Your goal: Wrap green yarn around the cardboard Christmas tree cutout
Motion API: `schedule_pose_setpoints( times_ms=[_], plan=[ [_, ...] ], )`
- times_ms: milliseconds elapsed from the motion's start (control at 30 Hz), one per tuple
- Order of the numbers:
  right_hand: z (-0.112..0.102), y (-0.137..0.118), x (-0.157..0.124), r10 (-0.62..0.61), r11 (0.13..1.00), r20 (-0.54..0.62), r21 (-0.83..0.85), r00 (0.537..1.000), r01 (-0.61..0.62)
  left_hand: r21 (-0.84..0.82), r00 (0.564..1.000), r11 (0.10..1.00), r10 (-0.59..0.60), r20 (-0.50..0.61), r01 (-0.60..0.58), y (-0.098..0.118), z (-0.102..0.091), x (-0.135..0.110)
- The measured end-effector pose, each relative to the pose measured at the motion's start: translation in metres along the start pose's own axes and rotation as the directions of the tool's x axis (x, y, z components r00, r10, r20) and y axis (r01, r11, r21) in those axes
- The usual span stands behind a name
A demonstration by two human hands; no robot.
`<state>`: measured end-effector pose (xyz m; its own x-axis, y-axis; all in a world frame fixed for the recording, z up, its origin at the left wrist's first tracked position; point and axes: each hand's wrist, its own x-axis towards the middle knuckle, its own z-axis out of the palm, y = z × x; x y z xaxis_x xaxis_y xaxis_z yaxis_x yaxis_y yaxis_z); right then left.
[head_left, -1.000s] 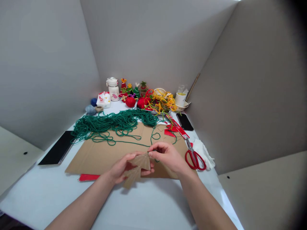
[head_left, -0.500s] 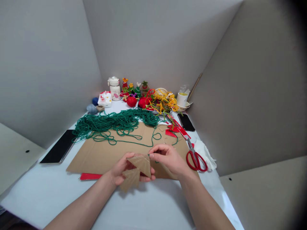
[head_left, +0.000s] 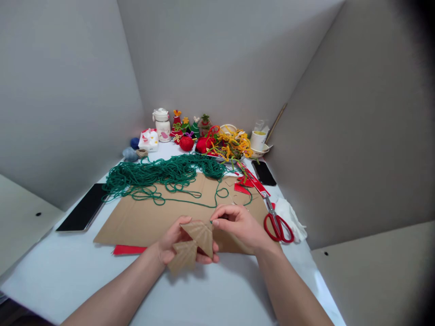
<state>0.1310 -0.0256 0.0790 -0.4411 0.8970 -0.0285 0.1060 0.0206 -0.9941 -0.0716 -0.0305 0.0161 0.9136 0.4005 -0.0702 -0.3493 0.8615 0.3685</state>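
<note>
My left hand (head_left: 171,242) grips a brown cardboard shape (head_left: 193,242) made of pointed, ribbed pieces, low over the white table. My right hand (head_left: 238,224) is closed in a pinch at the shape's upper right tip, where a green yarn strand (head_left: 190,202) comes in. That strand runs back across the flat cardboard sheet (head_left: 142,222) to a big tangle of green yarn (head_left: 163,174). What exactly the right fingers pinch is hidden.
Red-handled scissors (head_left: 277,224) lie right of my hand beside white tissue (head_left: 288,215). A dark tablet (head_left: 83,208) lies left, a phone (head_left: 263,173) back right. Small yarn ornaments (head_left: 190,131), red balls, yellow-orange cords (head_left: 233,145), a cup (head_left: 257,139) and red paper scraps (head_left: 246,183) crowd the back. Grey walls close in.
The cardboard shape and both hands have sunk slightly toward me, and the shape has turned a little in my left hand. Everything else lies as before.
</note>
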Motion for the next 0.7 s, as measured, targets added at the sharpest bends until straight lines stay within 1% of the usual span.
schedule_pose_setpoints(
  times_ms=[200,267,367,467,633,700],
  plan=[
    [0.001,0.002,-0.001,-0.077,0.996,0.017,0.05,0.997,0.076,-0.049,0.997,0.997,-0.066,0.036,0.067,-0.004,0.0,0.002],
    [0.002,0.003,-0.001,-0.12,0.991,0.02,0.064,0.993,0.118,-0.071,0.994,0.993,-0.085,0.062,0.089,-0.005,-0.001,0.002],
    [0.003,0.003,-0.001,-0.198,0.98,0.019,0.041,0.98,0.197,-0.099,0.987,0.988,-0.108,0.117,0.12,-0.008,-0.002,0.003],
    [0.005,0.003,-0.001,-0.251,0.967,0.034,0.041,0.967,0.25,-0.106,0.98,0.987,-0.103,0.167,0.122,-0.01,0.0,0.003],
    [0.011,0.007,-0.001,-0.282,0.949,0.057,0.16,0.958,0.27,-0.124,0.971,0.985,-0.089,0.224,0.119,-0.014,0.005,0.006],
    [0.013,0.008,-0.002,-0.307,0.944,0.05,0.145,0.95,0.297,-0.156,0.966,0.978,-0.099,0.238,0.139,-0.016,0.004,0.006]
  ],
)
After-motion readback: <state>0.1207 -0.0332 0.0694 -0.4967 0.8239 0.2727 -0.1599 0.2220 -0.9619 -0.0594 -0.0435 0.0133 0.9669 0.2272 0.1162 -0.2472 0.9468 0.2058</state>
